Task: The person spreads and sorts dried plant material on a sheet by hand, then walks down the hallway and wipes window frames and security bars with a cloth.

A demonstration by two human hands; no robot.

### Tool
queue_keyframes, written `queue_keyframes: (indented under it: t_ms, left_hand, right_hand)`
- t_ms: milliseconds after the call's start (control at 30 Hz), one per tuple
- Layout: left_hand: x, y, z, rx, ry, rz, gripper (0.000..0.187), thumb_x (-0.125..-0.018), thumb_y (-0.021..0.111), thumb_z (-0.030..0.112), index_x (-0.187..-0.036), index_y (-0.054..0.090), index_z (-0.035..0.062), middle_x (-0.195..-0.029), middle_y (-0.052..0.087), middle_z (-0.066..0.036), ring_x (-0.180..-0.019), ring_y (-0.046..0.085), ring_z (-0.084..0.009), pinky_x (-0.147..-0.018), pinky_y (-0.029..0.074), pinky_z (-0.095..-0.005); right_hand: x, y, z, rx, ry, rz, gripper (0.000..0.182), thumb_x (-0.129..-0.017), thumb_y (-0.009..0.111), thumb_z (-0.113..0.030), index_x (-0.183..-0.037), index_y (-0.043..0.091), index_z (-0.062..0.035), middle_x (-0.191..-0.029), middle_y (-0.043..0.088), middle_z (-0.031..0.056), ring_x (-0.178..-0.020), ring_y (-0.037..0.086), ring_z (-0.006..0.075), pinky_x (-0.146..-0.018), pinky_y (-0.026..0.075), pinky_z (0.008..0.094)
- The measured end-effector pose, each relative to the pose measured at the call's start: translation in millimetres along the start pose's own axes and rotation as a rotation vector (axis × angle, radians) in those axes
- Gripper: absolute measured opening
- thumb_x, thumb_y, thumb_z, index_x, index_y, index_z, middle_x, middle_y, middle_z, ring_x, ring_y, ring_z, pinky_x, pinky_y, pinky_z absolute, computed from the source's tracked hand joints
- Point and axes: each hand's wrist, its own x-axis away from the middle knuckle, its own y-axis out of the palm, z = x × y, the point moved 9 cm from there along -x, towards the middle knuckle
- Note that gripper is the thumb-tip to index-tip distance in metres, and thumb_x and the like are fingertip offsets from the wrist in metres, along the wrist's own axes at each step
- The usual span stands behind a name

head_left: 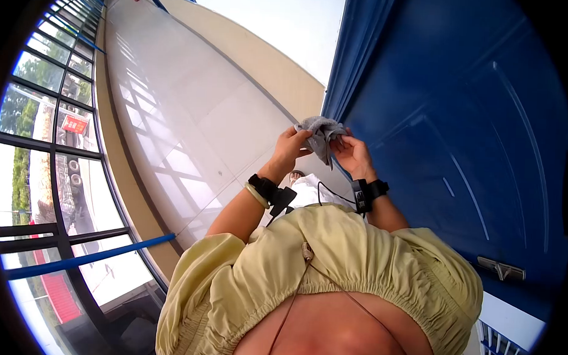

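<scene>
A crumpled grey cloth (pixel 322 132) hangs between my two hands, in front of my body. My left hand (pixel 290 145) grips its left side, thumb on top. On the right side, my right hand (pixel 353 156) pinches the cloth's edge with bent fingers. One corner of the cloth droops down between the hands. Both wrists carry black strapped devices, with a thin black cable running from the right one. Close by on the right stands a blue door (pixel 448 133) with pale streaks on its surface; neither hand touches it.
A metal handle (pixel 501 269) sits low right on the blue door. Pale tiled floor (pixel 192 105) stretches along a corridor. Large windows (pixel 54 125) line the left side, with a blue rail (pixel 93 256) across them. A beige wall strip (pixel 251 45) runs beyond the door.
</scene>
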Motion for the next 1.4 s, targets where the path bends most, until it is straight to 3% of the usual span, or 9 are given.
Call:
queue_keyframes:
  t_ms: [133, 233, 367, 633, 833, 1133, 1200, 1267, 1400]
  left_hand:
    - [-70, -5, 82, 0.011, 0.089, -0.121, 0.026, -0.086, 0.066, 0.013, -0.109, 0.059, 0.0019, -0.1, 0.067, -0.008, -0.088, 0.066, -0.0183, -0.081, 0.055, -0.0353]
    - [-100, -8, 95, -0.105, 0.072, -0.191, 0.028, -0.085, 0.067, 0.009, -0.11, 0.058, 0.0004, -0.099, 0.066, -0.01, -0.085, 0.066, -0.0183, -0.076, 0.056, -0.0331]
    - [-161, -24, 73, -0.204, -0.136, -0.221, 0.03, -0.088, 0.066, 0.011, -0.114, 0.058, -0.0001, -0.103, 0.067, -0.009, -0.089, 0.068, -0.0193, -0.08, 0.055, -0.0324]
    - [-236, -70, 92, -0.311, -0.275, -0.348, 0.024, -0.087, 0.067, 0.017, -0.105, 0.06, 0.002, -0.093, 0.067, -0.007, -0.078, 0.065, -0.0152, -0.068, 0.053, -0.0284]
    - [-281, -126, 119, -0.514, -0.326, -0.529, 0.023, -0.088, 0.066, 0.019, -0.103, 0.06, 0.0026, -0.092, 0.067, -0.007, -0.076, 0.064, -0.0151, -0.069, 0.052, -0.0277]
    - [-342, -236, 184, -0.288, -0.406, -0.473, 0.022, -0.086, 0.067, 0.017, -0.098, 0.06, 0.0004, -0.088, 0.066, -0.008, -0.073, 0.064, -0.0167, -0.063, 0.054, -0.0293]
    - [-369, -268, 203, -0.32, -0.423, -0.469, 0.015, -0.091, 0.062, 0.016, -0.101, 0.061, 0.0056, -0.093, 0.067, -0.006, -0.08, 0.064, -0.0156, -0.073, 0.052, -0.0308]
    - [-395, -296, 226, -0.258, -0.421, -0.409, 0.015, -0.091, 0.062, 0.016, -0.101, 0.06, 0.0047, -0.091, 0.066, -0.006, -0.08, 0.063, -0.0165, -0.073, 0.052, -0.0315]
    - [-441, -343, 281, -0.266, -0.379, -0.384, 0.017, -0.09, 0.062, 0.015, -0.101, 0.059, 0.0032, -0.09, 0.065, -0.007, -0.081, 0.063, -0.0176, -0.074, 0.051, -0.0322]
  right_hand:
    - [-68, 46, -22, -0.319, -0.141, -0.224, 0.025, -0.086, 0.051, 0.0, -0.111, 0.055, -0.0001, -0.106, 0.063, 0.0131, -0.102, 0.061, 0.0272, -0.096, 0.05, 0.0407]
    - [-88, 36, 33, -0.698, 0.19, 0.17, 0.027, -0.087, 0.053, -0.006, -0.113, 0.055, -0.0007, -0.112, 0.061, 0.0137, -0.105, 0.059, 0.028, -0.099, 0.048, 0.0405]
    - [-140, 77, 10, -0.319, -0.04, 0.119, 0.031, -0.092, 0.048, -0.022, -0.115, 0.058, -0.0029, -0.118, 0.06, 0.0122, -0.112, 0.055, 0.027, -0.104, 0.042, 0.0435]
    - [-210, 86, 7, -0.259, -0.331, 0.384, 0.03, -0.097, 0.041, -0.015, -0.117, 0.058, 0.0001, -0.122, 0.061, 0.0121, -0.11, 0.057, 0.0251, -0.1, 0.045, 0.0392]
    - [-245, 75, 13, 0.769, -0.255, 1.144, 0.034, -0.089, 0.058, -0.022, -0.115, 0.059, 0.0006, -0.116, 0.063, 0.0136, -0.106, 0.06, 0.0261, -0.089, 0.05, 0.0376]
    - [-370, 189, 56, 1.468, 0.014, 0.96, 0.027, -0.086, 0.061, -0.023, -0.107, 0.061, -0.0054, -0.103, 0.066, 0.0117, -0.097, 0.063, 0.0267, -0.081, 0.05, 0.038]
    - [-410, 200, 82, 1.362, 0.088, 0.882, 0.026, -0.085, 0.062, -0.024, -0.105, 0.061, -0.0068, -0.101, 0.067, 0.0113, -0.095, 0.064, 0.0269, -0.079, 0.05, 0.0381]
    - [-412, 231, 107, 0.494, -0.101, 1.014, 0.032, -0.094, 0.048, -0.024, -0.118, 0.057, -0.0056, -0.112, 0.065, 0.0124, -0.106, 0.059, 0.0283, -0.086, 0.046, 0.0398]
    - [-459, 273, 133, 0.259, -0.246, 1.083, 0.034, -0.092, 0.051, -0.019, -0.122, 0.055, -0.0015, -0.113, 0.064, 0.0174, -0.097, 0.063, 0.0339, -0.079, 0.048, 0.0417]
